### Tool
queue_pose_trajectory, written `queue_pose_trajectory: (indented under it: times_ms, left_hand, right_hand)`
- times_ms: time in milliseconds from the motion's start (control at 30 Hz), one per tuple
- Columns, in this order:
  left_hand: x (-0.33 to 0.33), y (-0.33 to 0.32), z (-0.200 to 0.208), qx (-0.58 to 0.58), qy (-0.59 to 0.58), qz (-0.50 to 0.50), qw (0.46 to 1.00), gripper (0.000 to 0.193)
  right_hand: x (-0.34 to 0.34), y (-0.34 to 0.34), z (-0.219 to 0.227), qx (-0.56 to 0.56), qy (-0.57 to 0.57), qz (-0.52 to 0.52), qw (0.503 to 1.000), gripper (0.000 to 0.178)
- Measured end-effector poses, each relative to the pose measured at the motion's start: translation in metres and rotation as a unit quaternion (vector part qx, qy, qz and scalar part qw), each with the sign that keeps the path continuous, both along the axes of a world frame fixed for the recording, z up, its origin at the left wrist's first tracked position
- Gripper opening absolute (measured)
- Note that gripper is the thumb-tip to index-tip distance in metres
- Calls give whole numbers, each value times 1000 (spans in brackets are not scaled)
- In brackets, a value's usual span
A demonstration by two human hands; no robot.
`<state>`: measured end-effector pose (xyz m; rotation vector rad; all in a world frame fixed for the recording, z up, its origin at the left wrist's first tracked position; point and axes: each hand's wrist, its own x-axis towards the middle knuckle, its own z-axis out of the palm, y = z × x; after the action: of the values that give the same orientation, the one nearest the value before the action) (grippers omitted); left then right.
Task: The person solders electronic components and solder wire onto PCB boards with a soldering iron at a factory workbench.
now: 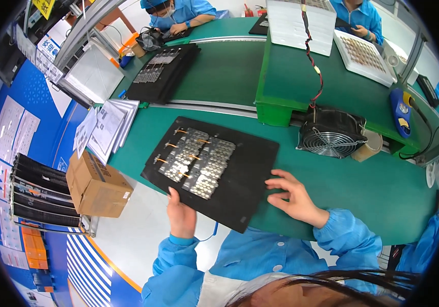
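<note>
The left hand (pixel 182 217) grips the black board (pixel 252 161) at its seven o'clock edge, with the thumb on top and the other fingers mostly hidden. A blue band (pixel 182 239) circles that wrist. The right hand (pixel 297 200) is at the board's three to four o'clock edge, half open, its fingers loosely bent and the thumb apart; I cannot tell whether the fingertips touch the edge.

The board lies slantwise between the hands, over the green table (pixel 327 187), its six o'clock corner sticking out past the table's near edge. On it sit two rows of shiny grey pieces (pixel 213 166) with orange tabs, mostly toward nine o'clock; the part toward three o'clock is bare.

Counting from the board, a black fan (pixel 329 134) with a wire guard stands between two and three o'clock, and a blue holder (pixel 401 113) farther out that way. Papers (pixel 108 128) lie at ten o'clock, with a cardboard box (pixel 99 187) below the table's level at nine. A stack of black boards (pixel 171 74) bearing similar grey pieces lies at eleven. Out at one o'clock is a white box (pixel 301 28), and a white tray (pixel 365 59) of small round items sits between one and two. A co-worker in blue (pixel 199 9) leans over the far table near twelve.
</note>
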<state>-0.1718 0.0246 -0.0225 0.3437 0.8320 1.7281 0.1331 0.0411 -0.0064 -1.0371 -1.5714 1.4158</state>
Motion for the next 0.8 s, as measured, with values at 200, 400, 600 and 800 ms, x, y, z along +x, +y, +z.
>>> queue_pose_trajectory:
  times_ms: [200,400,600,800]
  left_hand:
    - [-69,53,7,29,35,71,996,42]
    - [-85,176,47,105,-2,35,994,44]
    - [-49,317,48,99,1,50,994,52]
    - [43,389,6,88,-50,89,991,42]
  right_hand:
    - [-26,20,-12,80,-40,31,996,30]
    - [-37,32,-25,179,-106,22,978,18]
    - [-37,32,-18,225,-158,60,960,15]
    - [-35,34,-18,190,-147,79,968,15]
